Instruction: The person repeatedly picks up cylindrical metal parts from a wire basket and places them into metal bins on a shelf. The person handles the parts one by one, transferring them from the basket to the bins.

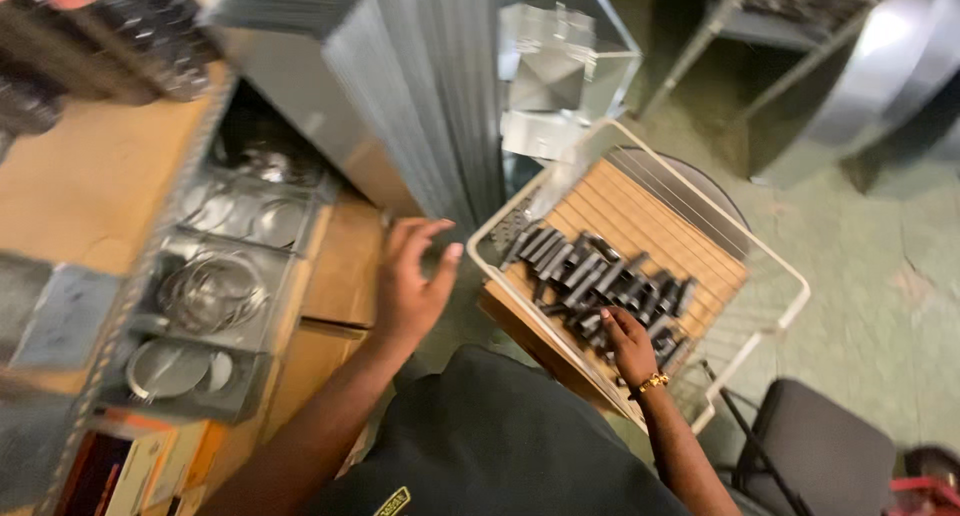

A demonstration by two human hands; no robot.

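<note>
Hands first: left hand is up in the air w/ fingers spread open, holding nothing. It hangs over a brown box, just beside the tall stack of grey metal sheets. Right hand is down in the white wire basket, fingers curled on the black clips. Can't tell if it really grips one or only touches, pic is blurry. A gold bracelet sits on that wrist.

Black clips lie in a messy pile in the basket, mostly at the near side, on top of a brown slatted board. Far part of the board is bare.

To the left is a shelf w/ metal bins. Shiny metal rings are in the middle bin and round metal lids in the near one. Green floor is at the right, w/ a dark chair seat near the basket corner. Person wears a dark shirt.
</note>
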